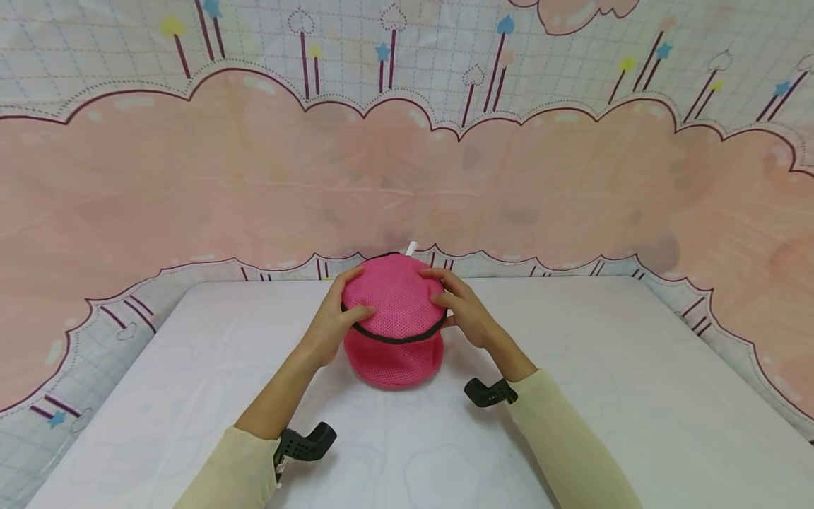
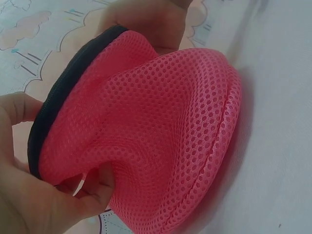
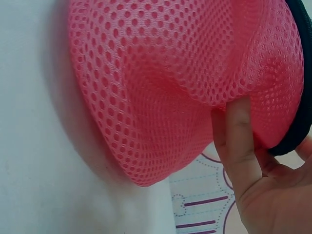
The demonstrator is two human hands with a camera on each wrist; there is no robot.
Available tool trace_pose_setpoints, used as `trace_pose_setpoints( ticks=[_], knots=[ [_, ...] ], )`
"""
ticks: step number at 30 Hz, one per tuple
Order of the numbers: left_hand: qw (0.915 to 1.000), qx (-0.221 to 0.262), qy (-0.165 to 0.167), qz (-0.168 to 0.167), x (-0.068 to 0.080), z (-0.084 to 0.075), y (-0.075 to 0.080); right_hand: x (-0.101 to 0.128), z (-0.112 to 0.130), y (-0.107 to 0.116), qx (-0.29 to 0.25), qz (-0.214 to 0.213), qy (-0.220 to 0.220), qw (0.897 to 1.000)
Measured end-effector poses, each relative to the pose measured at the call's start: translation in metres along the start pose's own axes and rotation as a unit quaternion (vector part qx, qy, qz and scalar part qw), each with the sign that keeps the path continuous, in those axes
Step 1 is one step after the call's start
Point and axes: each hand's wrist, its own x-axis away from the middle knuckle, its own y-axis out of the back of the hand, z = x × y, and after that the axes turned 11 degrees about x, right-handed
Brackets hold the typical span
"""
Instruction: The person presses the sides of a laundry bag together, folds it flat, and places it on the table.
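With both hands at work, I am holding a round pink mesh bag [image 1: 394, 318], which is resting on the white counter [image 1: 604, 353]. At the bag's left side, my left hand [image 1: 332, 322] is gripping its upper edge, the thumb pressing on the top panel [image 1: 394, 293] while other fingers are tucking in against the side wall below. At the bag's right side, my right hand [image 1: 469, 309] is pinching the same edge, with its fingers [image 3: 239, 131] pushing into the soft mesh beneath the rim. Black trim [image 1: 399, 341] is circling the bag's top panel, separating it from the side wall, which is sagging and folding inward between my hands. The top panel is tilting toward me, and at the bag's far edge a small white tag [image 1: 411, 249] is sticking up. Nearer to me than the bag, one black device [image 1: 309, 443] is jutting from my left wrist and another black device [image 1: 490, 393] from my right, just where my pale left sleeve [image 1: 232, 470] and right sleeve [image 1: 569, 438] are ending. Behind the bag, a printed cloth [image 1: 381, 184] is hanging, showing a broad peach-coloured band with a scalloped outline and, higher up, thin candles topped with stars and hearts.
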Motion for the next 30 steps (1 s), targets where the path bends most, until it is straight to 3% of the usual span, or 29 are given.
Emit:
trace_pose_setpoints(
  ticks=[11,22,30],
  knots=[
    [0.9999,-0.003,-0.004,0.012,-0.0011,0.0037,0.0029,-0.0004,-0.0062,-0.0076,-0.021,-0.013,-0.001,1.000],
    [0.9993,-0.020,0.009,0.030,-0.0001,0.0052,0.0059,0.0024,-0.0071,-0.0098,-0.093,0.004,0.006,0.996],
    [0.9981,-0.042,0.021,0.040,0.0022,0.0068,0.0042,0.0021,-0.0104,-0.0103,-0.100,0.013,0.008,0.995]
  ],
)
